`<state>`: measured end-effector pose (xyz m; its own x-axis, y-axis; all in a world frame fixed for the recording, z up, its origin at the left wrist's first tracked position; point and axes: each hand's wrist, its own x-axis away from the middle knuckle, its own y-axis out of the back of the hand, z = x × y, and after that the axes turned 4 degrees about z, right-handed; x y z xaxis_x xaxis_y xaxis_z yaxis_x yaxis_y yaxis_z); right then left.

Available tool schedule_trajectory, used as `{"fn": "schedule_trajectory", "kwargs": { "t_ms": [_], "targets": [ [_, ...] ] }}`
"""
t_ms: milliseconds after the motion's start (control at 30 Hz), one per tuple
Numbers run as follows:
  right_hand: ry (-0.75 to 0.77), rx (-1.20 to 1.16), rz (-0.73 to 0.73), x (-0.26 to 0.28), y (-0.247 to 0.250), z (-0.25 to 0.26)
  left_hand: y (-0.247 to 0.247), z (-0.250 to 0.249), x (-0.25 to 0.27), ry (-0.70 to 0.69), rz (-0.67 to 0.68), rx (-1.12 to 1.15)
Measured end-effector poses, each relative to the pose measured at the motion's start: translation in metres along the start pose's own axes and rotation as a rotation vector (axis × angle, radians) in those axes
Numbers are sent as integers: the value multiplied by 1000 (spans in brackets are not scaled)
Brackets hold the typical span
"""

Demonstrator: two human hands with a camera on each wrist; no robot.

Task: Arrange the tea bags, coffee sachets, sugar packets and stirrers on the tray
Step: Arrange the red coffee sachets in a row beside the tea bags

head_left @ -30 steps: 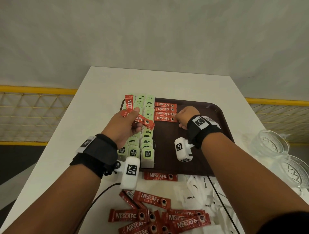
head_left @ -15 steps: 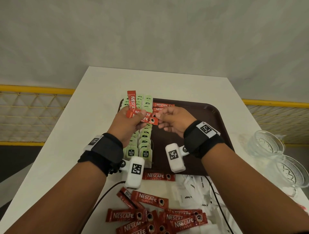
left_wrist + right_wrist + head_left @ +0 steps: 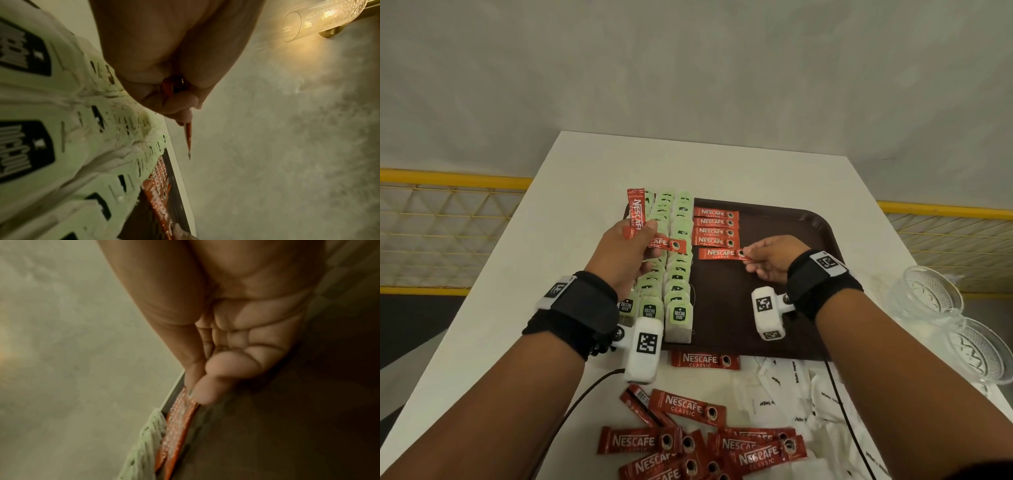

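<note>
A dark brown tray lies on the white table. Its left side holds rows of green tea bags, with a column of red coffee sachets beside them. My left hand hovers over the tea bags and grips red coffee sachets, one upright and one pointing right; its edge shows in the left wrist view as a thin red sachet. My right hand pinches the right end of one coffee sachet just below the column, low over the tray. The right wrist view shows that sachet under my fingertips.
Loose coffee sachets are heaped on the table near me, one more lying by the tray's near rim. White sugar packets lie to their right. Two glass bowls stand at the right table edge. A black cable trails from my left wrist.
My right hand took one sachet from the bunch in my left hand and carried it right and down to just below the sachet column. The left hand stayed over the tea bags.
</note>
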<state>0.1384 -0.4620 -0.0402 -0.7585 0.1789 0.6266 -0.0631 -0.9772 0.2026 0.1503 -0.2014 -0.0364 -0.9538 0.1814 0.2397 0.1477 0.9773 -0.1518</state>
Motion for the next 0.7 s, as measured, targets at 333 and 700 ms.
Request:
{"fn": "schedule_trajectory", "kwargs": {
  "t_ms": [333, 700],
  "targets": [
    [-56, 429, -165, -11, -19, 19, -1, 1, 3, 24, 32, 16],
    [252, 151, 130, 23, -30, 22, -15, 2, 7, -23, 140, 12]
  ]
}}
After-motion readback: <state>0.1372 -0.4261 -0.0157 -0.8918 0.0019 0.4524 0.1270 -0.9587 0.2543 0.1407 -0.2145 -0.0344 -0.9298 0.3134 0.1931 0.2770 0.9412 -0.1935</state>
